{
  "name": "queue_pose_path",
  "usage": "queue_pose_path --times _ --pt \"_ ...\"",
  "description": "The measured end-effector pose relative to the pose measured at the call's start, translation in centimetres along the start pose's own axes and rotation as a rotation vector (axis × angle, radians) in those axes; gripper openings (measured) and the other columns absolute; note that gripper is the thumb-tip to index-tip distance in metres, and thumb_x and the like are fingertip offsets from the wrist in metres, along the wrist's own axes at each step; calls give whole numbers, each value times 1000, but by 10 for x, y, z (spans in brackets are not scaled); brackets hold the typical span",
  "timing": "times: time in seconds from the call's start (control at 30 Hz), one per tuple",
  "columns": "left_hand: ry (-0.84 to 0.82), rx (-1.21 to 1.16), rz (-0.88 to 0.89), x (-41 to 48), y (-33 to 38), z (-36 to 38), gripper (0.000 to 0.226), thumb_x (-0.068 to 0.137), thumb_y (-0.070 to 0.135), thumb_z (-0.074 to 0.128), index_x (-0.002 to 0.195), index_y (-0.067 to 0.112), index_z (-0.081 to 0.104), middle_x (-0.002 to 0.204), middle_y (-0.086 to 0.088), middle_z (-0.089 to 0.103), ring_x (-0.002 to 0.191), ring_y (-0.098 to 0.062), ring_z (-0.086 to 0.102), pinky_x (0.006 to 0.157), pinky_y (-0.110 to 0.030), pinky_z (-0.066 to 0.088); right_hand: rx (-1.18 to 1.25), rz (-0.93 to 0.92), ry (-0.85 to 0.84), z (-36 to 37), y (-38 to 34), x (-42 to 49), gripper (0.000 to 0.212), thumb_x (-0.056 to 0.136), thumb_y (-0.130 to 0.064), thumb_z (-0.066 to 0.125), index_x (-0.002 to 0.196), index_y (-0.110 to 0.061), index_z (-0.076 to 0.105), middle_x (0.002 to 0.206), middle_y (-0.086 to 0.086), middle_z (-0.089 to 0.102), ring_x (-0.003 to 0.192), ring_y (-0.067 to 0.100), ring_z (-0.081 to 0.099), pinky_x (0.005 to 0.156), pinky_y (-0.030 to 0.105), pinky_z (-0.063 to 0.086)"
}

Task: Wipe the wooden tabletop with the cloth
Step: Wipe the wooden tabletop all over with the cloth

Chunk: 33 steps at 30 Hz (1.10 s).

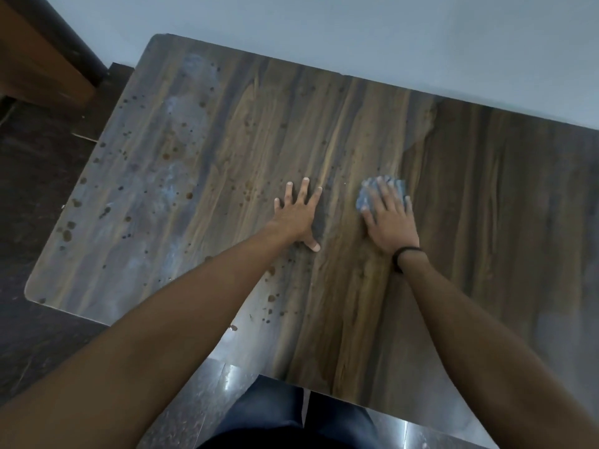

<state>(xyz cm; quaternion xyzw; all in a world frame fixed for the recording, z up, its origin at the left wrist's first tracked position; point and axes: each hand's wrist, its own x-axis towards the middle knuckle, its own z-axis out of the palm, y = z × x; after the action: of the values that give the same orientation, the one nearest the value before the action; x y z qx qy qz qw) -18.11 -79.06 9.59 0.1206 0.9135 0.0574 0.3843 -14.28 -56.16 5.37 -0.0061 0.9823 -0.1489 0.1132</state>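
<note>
Left part of wooden tabletop (486, 222): brown spots (166, 155), pale smears, unwiped | centre: left hand (299, 215) flat, fingers spread, holding nothing | right: right hand (390, 222), fingers straight, presses blue cloth (366, 197) onto the wood | step: mid-wipe; next probably a leftward sweep over the spots | writing: none legible

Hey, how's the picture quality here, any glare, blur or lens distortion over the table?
Head view: dim bluish light; pale sheen on the tabletop at left, its edges skewed by the wide-angle lens; bright glints on the glossy floor; left hand and right hand on the cloth look sharp.
</note>
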Motion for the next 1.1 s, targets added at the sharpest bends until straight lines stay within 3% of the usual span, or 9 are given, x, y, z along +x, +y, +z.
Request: queue_pose_path --times 0.1,0.27,0.43,0.6,0.77,0.8,0.93,1.07,1.1 --pt "2 0 -9 0 -1 1 145 65 42 91 157 25 -20 158 -4 -40 146 -41 -28 119 -64 2 102 211 45 0 -16 20 58 108 -45 28 162 -34 12 171 -6 2 157 19 -2 124 53 -3" --pt "26 -1 -19 2 8 -2 145 65 44 90 156 24 -21 158 -7 -38 147 -41 -26 120 -63 3 -18 -121 27 10 -9 -4 55 108 -44 30 161 -36 17 170 -8 12 157 16 4 126 52 6" --pt "110 -22 -32 12 15 -19 150 62 45 92 155 26 -24 158 -7 -38 147 -42 -26 120 -63 2 121 269 94 1 -6 37 59 107 -42 29 163 -33 12 171 -3 2 157 21 -2 125 55 -2" --pt "98 -9 -14 33 24 -39 148 63 46 91 156 25 -23 159 -9 -36 147 -42 -25 119 -65 4 9 -87 37 5 5 4 56 108 -44 30 161 -37 15 170 -6 10 157 18 4 126 54 5" --pt "83 -16 -20 46 27 -54 148 63 46 91 156 26 -22 159 -7 -37 147 -42 -26 118 -66 3 139 333 145 -4 12 36 59 107 -43 29 162 -33 13 171 -2 4 157 21 -2 124 56 -3" --pt "76 -16 -19 49 28 -56 148 63 46 91 156 26 -22 159 -7 -38 147 -41 -27 118 -66 2 134 302 134 -1 4 35 59 107 -43 29 163 -31 12 171 -1 2 157 22 -3 124 56 -4" --pt "52 2 -5 62 34 -66 149 61 48 91 156 28 -22 159 -5 -37 147 -40 -27 118 -67 3 17 -106 47 0 24 17 56 107 -46 28 161 -38 14 170 -7 10 157 17 3 126 55 4" --pt "24 -33 -32 71 34 -68 147 62 44 92 156 27 -20 159 -3 -36 147 -39 -26 116 -71 7 107 250 151 -10 45 32 57 107 -44 29 162 -34 16 171 -4 7 157 19 1 125 54 0" --pt "25 -44 -40 73 35 -67 148 62 42 92 156 26 -20 160 -3 -36 147 -40 -26 115 -71 8 96 240 144 -8 38 31 58 107 -44 30 162 -33 15 171 -3 5 157 19 -1 125 53 -2"
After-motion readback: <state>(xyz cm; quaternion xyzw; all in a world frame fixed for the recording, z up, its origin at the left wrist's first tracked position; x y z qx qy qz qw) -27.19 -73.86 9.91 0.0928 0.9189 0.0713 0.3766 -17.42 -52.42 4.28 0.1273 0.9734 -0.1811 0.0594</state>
